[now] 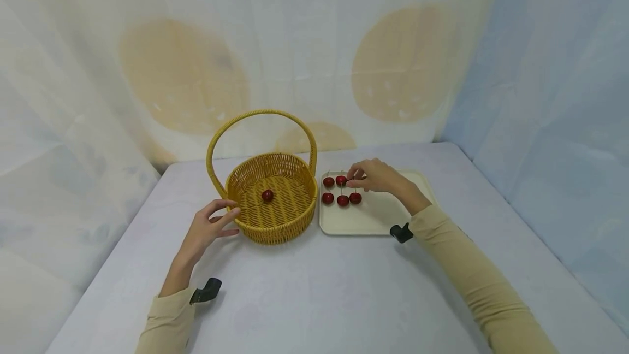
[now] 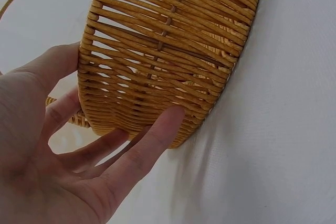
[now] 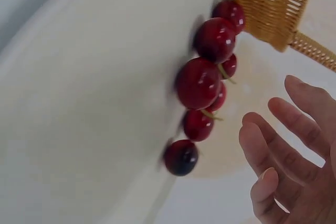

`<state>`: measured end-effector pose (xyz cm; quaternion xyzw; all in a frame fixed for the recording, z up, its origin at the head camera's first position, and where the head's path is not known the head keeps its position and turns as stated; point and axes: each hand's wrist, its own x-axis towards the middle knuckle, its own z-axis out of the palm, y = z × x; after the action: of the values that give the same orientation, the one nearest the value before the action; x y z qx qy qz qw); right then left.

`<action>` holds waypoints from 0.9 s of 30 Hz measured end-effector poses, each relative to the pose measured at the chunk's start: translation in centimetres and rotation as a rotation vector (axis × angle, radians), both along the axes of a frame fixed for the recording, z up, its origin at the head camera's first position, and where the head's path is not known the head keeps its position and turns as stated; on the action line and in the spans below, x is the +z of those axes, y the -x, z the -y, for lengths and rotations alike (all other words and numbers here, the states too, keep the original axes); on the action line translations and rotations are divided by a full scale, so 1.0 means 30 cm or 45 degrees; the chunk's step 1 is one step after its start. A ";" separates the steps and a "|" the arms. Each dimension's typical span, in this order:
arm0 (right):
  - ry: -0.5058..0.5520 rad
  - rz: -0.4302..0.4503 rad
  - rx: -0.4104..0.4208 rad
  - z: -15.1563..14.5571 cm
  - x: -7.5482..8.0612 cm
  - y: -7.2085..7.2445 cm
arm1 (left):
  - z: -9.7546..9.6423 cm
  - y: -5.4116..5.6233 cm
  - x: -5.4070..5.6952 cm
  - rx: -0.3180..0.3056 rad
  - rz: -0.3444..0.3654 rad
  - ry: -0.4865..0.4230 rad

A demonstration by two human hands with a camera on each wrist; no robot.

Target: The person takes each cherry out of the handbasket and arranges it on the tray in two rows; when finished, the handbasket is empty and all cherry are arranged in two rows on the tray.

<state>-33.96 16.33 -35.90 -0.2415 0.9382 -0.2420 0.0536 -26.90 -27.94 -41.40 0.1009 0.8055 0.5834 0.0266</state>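
My left hand (image 1: 208, 231) is at the near left side of a yellow wicker basket (image 1: 277, 235). Its spread, relaxed fingers touch the rim and outer wall, seen closely in the left wrist view. One dark red cherry (image 1: 267, 195) lies inside the basket. On the right, my right hand (image 1: 375, 175) hovers over a cream tray (image 1: 363, 228), its fingers loosely bent beside several cherries with stems, such as the near cherry (image 1: 343, 200). In the right wrist view these fingers (image 3: 291, 156) stand apart from the cherries and hold nothing. The hand partly covers one cherry in the head view.
The basket's tall arched handle (image 1: 265, 112) rises above it. Tray and basket stand side by side on a pale cloth-covered table (image 1: 304, 299). A patterned curtain (image 1: 295, 59) hangs behind. Dark devices (image 1: 206, 290) are worn at both wrists.
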 end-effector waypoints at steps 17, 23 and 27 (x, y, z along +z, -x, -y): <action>-0.038 -0.129 0.189 0.236 0.098 0.001 | 0.016 -0.003 0.001 -0.010 -0.023 -0.020; -0.072 -0.169 0.252 0.330 0.102 0.003 | 0.006 -0.001 -0.001 -0.004 -0.013 -0.024; -0.070 -0.144 0.281 0.383 0.092 0.004 | 0.000 -0.001 -0.001 -0.006 -0.012 -0.025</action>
<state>-34.08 4.83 -33.14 -0.3550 0.9137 -0.1947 0.0336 -26.88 -27.94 -41.43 0.1060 0.7995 0.5907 0.0233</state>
